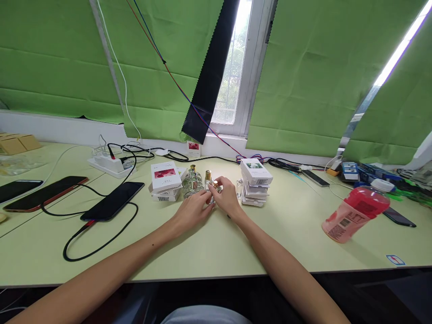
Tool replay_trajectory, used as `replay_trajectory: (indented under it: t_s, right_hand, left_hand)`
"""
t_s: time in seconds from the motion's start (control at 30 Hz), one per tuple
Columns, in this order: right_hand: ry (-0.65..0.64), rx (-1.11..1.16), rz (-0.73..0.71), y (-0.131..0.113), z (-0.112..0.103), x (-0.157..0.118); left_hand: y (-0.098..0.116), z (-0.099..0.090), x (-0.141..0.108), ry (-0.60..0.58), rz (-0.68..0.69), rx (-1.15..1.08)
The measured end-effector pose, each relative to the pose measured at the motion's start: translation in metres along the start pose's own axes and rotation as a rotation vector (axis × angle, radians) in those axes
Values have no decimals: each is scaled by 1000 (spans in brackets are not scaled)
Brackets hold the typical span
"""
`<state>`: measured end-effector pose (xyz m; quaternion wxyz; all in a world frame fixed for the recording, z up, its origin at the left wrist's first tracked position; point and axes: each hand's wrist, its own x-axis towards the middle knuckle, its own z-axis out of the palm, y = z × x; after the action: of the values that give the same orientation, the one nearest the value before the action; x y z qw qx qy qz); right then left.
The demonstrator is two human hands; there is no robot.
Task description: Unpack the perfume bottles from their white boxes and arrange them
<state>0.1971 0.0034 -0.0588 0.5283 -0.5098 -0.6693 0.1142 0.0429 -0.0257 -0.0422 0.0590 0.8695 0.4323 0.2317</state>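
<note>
Both hands meet at a cluster of small clear glass perfume bottles [193,183] with gold necks, in the middle of the table. My left hand [193,210] is closed low around the front of a glass bottle. My right hand [225,196] curls over that same bottle's gold top, fingers bent and pinching; the fingers hide most of the bottle. Just behind them stands another gold-necked bottle [208,176]. To the left is a stack of white boxes with a red flower picture [166,176]. A taller stack of white boxes [255,172] stands right of my right hand, beside a clear glass piece [239,188].
Phones [113,201] with looping black cables lie at the left, before a white power strip [110,164]. A pink drink bottle [354,213] stands at the right. Behind it are blue boxes [350,172] and another phone [315,178]. Cables run along the wall under green blinds.
</note>
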Motion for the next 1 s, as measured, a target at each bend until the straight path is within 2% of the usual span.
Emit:
replay_trajectory:
  t_s: [0.47, 1.0]
  right_hand:
    - [-1, -19, -48, -2, -2, -2]
    - [-23, 27, -9, -5, -6, 0]
  left_hand:
    - [-1, 2, 0, 39, 24, -62]
    - [2, 1, -1, 47, 64, -55]
